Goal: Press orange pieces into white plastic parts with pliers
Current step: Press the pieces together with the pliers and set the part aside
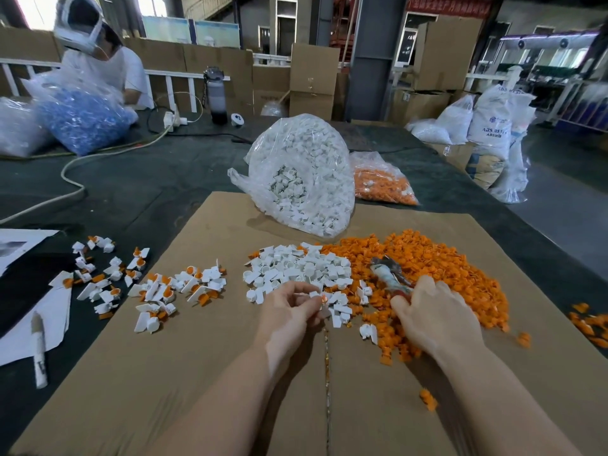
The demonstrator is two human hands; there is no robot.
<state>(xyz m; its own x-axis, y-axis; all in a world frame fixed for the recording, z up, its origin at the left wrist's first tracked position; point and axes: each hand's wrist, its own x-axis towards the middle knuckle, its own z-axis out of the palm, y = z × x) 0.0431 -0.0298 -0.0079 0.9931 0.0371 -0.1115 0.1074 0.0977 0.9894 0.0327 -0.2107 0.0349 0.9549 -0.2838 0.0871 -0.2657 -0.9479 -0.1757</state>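
Loose white plastic parts (297,269) are heaped on the cardboard, touching a wide pile of orange pieces (437,274) to their right. The pliers (390,274) are laid across the orange pile, handles gripped from below, and one white part (315,295) is pinched.

A grey steel column (373,54) stands at the back of a dim factory hall. Left of it, cardboard boxes (314,80) are stacked, and further left a white railing (171,85) runs along a cardboard-lined wall. Bright windows (39,9) glow at the far upper left of the column. Right of the column stand taller boxes (444,54), with a red banner (449,4) above them. White sacks (493,123) sit on the grey floor (566,205) to the column's lower right. In front of the column stretches a table covered in dark cloth (138,179).
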